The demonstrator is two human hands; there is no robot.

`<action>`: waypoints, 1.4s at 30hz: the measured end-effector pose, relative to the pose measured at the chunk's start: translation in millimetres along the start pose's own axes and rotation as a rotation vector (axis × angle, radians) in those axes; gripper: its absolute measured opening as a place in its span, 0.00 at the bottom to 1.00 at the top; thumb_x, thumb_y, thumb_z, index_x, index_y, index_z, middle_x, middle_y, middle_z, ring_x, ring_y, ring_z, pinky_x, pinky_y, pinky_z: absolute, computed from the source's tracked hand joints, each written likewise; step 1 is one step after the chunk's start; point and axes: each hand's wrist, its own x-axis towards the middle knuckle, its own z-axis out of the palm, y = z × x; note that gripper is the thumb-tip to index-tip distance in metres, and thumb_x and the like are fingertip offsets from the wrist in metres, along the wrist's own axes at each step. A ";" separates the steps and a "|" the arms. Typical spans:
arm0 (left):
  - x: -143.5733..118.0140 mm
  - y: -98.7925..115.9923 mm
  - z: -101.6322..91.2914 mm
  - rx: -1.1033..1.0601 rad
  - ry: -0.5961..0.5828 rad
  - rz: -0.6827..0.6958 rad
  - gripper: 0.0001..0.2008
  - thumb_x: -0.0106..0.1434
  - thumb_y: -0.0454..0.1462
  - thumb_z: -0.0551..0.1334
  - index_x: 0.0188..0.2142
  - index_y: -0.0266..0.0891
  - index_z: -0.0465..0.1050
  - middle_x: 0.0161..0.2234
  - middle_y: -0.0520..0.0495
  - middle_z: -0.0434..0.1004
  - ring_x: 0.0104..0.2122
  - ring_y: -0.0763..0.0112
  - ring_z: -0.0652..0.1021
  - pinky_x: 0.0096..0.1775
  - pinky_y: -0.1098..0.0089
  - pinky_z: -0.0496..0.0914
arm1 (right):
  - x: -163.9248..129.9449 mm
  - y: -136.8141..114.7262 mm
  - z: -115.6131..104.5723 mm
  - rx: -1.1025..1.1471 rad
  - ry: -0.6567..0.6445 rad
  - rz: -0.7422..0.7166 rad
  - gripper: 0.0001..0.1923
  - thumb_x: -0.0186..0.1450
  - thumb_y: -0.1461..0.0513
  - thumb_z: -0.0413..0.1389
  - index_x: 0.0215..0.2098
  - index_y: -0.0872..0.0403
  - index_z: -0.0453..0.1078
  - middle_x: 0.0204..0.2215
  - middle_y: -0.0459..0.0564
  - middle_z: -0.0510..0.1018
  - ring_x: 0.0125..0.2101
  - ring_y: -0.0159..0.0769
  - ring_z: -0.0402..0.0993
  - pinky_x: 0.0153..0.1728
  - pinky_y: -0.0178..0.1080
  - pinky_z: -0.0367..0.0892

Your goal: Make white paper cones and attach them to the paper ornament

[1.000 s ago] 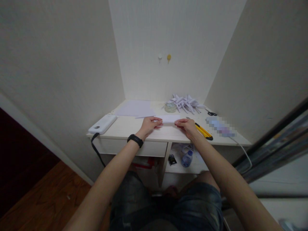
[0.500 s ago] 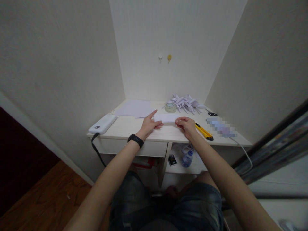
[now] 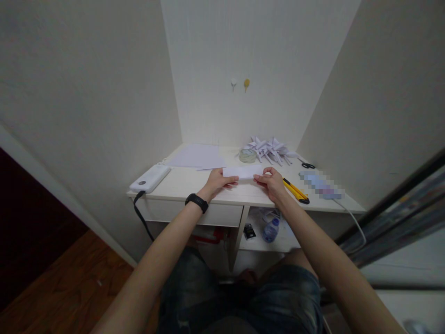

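A narrow white strip of paper (image 3: 243, 172) is stretched between my two hands, just above the desk top. My left hand (image 3: 219, 180) grips its left end, thumb in front and the other fingers mostly hidden behind. At the right end my right hand (image 3: 270, 182) pinches the strip between thumb and fingers. Behind the strip lie a roll of clear tape (image 3: 247, 156) and a pile of folded white paper pieces (image 3: 270, 149). A yellow utility knife (image 3: 295, 190) rests close to the right of my right hand.
White paper sheets (image 3: 198, 156) lie at the desk's back left. A white power bank (image 3: 150, 178) with a black cable is at the left edge. Scissors (image 3: 307, 165) and a blurred-out device (image 3: 321, 184) with a white cable lie right. Below, a shelf holds a plastic bottle (image 3: 270, 230).
My left index finger, raised before, has come down behind the strip. My right hand's fingers have shifted slightly on their end. The view has moved a little.
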 end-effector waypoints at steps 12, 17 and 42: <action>1.8 -0.8 -0.1 0.006 0.146 0.045 0.18 0.45 0.39 0.76 0.33 0.29 0.78 0.27 0.40 0.82 0.24 0.69 0.80 0.23 0.74 0.69 | -5.0 -1.3 38.1 0.098 -0.189 0.157 0.27 0.43 0.62 0.73 0.39 0.51 0.70 0.30 0.43 0.82 0.29 0.33 0.78 0.28 0.32 0.72; 1.6 -1.6 -0.9 0.006 0.116 0.061 0.19 0.44 0.40 0.76 0.34 0.29 0.79 0.27 0.42 0.81 0.23 0.70 0.79 0.22 0.75 0.68 | -0.3 6.0 59.7 0.201 -0.085 0.210 0.21 0.41 0.67 0.73 0.32 0.54 0.73 0.26 0.42 0.81 0.24 0.29 0.74 0.26 0.30 0.69; 3.6 -4.1 -1.7 0.024 0.143 -0.008 0.13 0.51 0.37 0.74 0.25 0.31 0.74 0.21 0.44 0.78 0.22 0.71 0.79 0.20 0.77 0.66 | 19.3 4.5 17.5 0.317 0.201 0.088 0.13 0.50 0.68 0.69 0.27 0.53 0.70 0.20 0.41 0.77 0.21 0.26 0.73 0.22 0.27 0.71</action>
